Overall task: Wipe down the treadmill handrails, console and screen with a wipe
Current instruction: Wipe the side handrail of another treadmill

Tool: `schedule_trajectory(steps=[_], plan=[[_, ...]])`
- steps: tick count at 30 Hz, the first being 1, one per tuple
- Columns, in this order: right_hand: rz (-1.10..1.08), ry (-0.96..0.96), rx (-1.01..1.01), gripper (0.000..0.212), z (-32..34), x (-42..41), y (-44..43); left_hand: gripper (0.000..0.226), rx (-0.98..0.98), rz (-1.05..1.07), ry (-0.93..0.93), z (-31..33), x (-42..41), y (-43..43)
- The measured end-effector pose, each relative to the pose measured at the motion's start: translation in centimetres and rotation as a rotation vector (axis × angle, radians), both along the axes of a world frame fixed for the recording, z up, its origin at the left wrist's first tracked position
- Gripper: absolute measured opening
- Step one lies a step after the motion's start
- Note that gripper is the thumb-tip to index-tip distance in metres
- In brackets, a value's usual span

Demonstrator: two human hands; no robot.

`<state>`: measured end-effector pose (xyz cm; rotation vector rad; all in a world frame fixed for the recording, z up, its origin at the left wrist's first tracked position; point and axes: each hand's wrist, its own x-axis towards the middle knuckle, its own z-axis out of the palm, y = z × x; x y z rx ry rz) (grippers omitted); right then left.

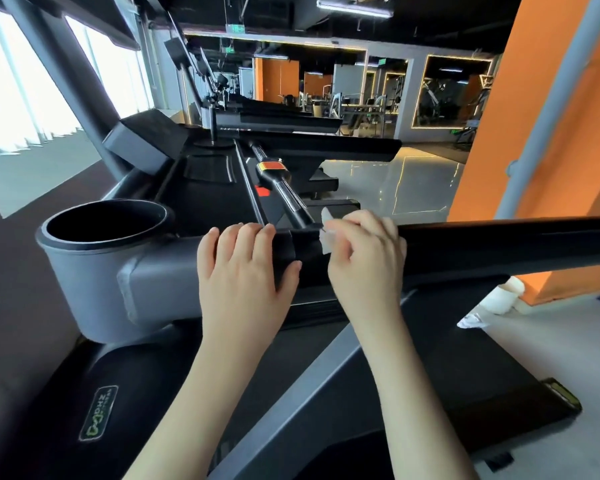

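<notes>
The person stands by the treadmill and works on the black handrail [499, 244]. The left hand [243, 268] grips the rail, fingers curled over the top and thumb tucked under, right beside the grey cup holder [104, 230]. The right hand [364, 258] is just next to it. Its fingers are curled and they pinch a small white wipe [327, 237], which is bunched up and pressed on the rail between the two hands.

This looks like an early part of the job: the wiping of the rail. To do it well, the wipe should be opened out more, so that it wraps round the bar and cleans the top, the sides and the bottom in one go. Then the right hand can slide along the long bare part of the rail to the right with a firm, slow push. The left hand sits on a spot that needs a wipe too, so it should lift off when the wipe comes there.

The thin bar with the red label [274, 168] and the tilted black console [146, 136] further off look untouched — they come later. A bunched wipe can skip bits, so going over each part twice is safer.
</notes>
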<state>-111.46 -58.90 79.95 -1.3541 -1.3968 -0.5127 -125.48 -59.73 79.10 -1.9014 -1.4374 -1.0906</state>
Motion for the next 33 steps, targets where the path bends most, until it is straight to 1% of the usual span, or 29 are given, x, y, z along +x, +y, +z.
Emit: schedule_trajectory(steps=[3, 6, 8, 10, 12, 14, 16, 19, 21, 24, 27, 31, 33], plan=[[-0.111, 0.076, -0.015, 0.045, 0.3, 2.0, 0.3, 0.049, -0.028, -0.018, 0.001, 0.1, 0.1, 0.0], [-0.211, 0.149, 0.073, 0.033, -2.1, 0.9, -1.0, 0.048, -0.033, -0.016, 0.007, 0.1, 0.2, 0.0], [-0.181, 0.165, 0.135, 0.030, -4.2, -0.6, -1.7, 0.048, -0.031, -0.016, 0.013, 0.1, 0.2, 0.0], [-0.094, 0.169, 0.180, 0.028, -4.9, -0.6, -1.6, 0.047, -0.027, -0.019, 0.023, 0.1, 0.0, 0.0], [-0.044, 0.268, 0.199, 0.025, -4.7, 0.7, -1.2, 0.047, -0.021, -0.019, 0.036, 0.0, -0.1, 0.0], [-0.068, 0.390, 0.229, 0.024, -4.7, 1.4, -0.9, 0.047, -0.012, -0.015, 0.042, -0.1, -0.2, 0.0], [-0.077, 0.444, 0.254, 0.020, -5.4, 0.5, -1.1, 0.047, -0.007, -0.012, 0.038, -0.1, -0.1, 0.1], [0.006, 0.411, 0.249, 0.018, -6.8, -1.7, -1.6, 0.047, -0.009, -0.010, 0.032, -0.2, 0.0, 0.1], [0.043, 0.377, 0.275, 0.016, -6.9, -1.6, -1.5, 0.047, -0.009, -0.008, 0.036, -0.2, -0.1, 0.1], [-0.011, 0.450, 0.332, 0.017, -7.1, -0.3, -1.0, 0.046, 0.000, -0.005, 0.037, -0.3, -0.1, 0.1], [-0.020, 0.509, 0.320, 0.018, -8.6, -1.0, -1.0, 0.046, 0.009, 0.006, 0.026, -0.3, 0.1, 0.1], [0.095, 0.400, 0.314, 0.019, -8.3, -2.0, -1.1, 0.050, 0.003, 0.030, 0.012, -0.5, 0.5, 0.0], [0.095, 0.371, 0.344, 0.018, -7.1, -0.6, -0.7, 0.051, -0.004, 0.046, 0.001, -0.5, 0.7, -0.1]])
